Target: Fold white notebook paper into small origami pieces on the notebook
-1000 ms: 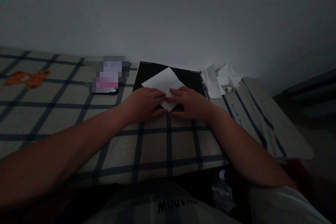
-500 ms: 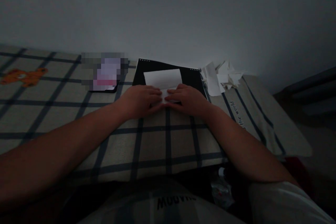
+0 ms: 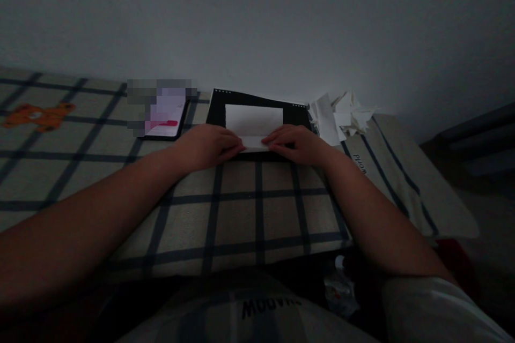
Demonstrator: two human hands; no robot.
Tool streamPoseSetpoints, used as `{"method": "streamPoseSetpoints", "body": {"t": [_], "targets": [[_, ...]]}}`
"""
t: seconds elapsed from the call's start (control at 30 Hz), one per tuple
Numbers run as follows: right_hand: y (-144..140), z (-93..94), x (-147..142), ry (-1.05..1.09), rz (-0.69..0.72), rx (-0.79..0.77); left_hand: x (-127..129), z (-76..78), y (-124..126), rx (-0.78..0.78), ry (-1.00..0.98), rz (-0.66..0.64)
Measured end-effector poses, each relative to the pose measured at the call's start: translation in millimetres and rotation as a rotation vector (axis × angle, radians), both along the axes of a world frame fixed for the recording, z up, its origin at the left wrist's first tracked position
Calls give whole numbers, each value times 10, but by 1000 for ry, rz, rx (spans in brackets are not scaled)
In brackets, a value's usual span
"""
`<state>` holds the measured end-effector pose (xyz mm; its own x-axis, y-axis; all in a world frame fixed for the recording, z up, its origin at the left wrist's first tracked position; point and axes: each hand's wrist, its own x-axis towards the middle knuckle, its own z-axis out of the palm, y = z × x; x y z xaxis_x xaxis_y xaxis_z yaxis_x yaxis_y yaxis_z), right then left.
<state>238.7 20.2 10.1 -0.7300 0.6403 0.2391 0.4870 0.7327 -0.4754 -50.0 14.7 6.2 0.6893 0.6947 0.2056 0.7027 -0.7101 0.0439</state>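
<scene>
change: the white paper point(image 3: 254, 120) lay as a tilted diamond a second ago; it now sits square, a level rectangle, and both hands have slid further up onto its near edge.
head view, left hand point(image 3: 207, 144): fingers together and flat, pressing the paper's lower left edge.
head view, right hand point(image 3: 296, 143): fingers together and flat, pressing the lower right edge; fingertips of the two hands nearly meet.
paper place: on the black pad point(image 3: 217, 110), which lies at the far edge of the checked bench cloth point(image 3: 257, 209), against the wall.
edges and room: open cloth lies between the pad and the person; a phone point(image 3: 166, 118) sits just left of the pad, the heap of paper scraps point(image 3: 341, 115) just right.
count: one sheet, one pad, one phone, one heap, one orange bear print point(image 3: 34, 117).
</scene>
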Motion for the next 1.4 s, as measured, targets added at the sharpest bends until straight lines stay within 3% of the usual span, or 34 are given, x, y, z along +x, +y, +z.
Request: {"method": "streamPoseSetpoints", "body": {"t": [0.17,0.37,0.5,0.63,0.77,1.03,1.4], "targets": [[22,-31,-20,-26,-133,-22,23,70,19,-33,26,43],[51,-74,-72,-34,-316,16,84,-33,43,-5,-100,107],[44,-108,-152,-41,-320,22,125,-40,-17,129,-102,13],[32,-117,-190,-59,-340,30,239,8,-219,114,36,-165],[21,-112,-202,-65,-356,20,333,-23,-402,177,61,-63],[-6,-73,-223,-62,-359,76,365,-117,-420,50,188,-17],[64,-127,-247,-8,-423,41,387,-120,-446,35,173,-75]]}}
